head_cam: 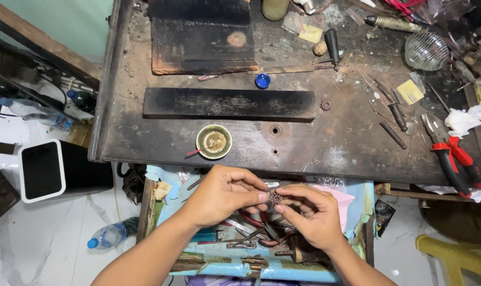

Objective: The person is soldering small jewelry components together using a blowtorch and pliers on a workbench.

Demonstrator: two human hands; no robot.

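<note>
Bench: a dark, scorched wooden workbench [346,153] filled the view
Middle: a long black charred wooden block [229,103] lay flat, with a small round cream ceramic dish [213,141] in front of it
Behind: a blue plastic bottle cap [262,80]
Right edge: red-handled pliers [452,161], beside a crumpled white cloth [465,119]

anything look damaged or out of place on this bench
The dark block at the back has a charred, ragged lower edge, and the benchtop is scorched and stained. A plastic bottle lies on its side on the floor. Both hands pinch a small round ornament.
</note>
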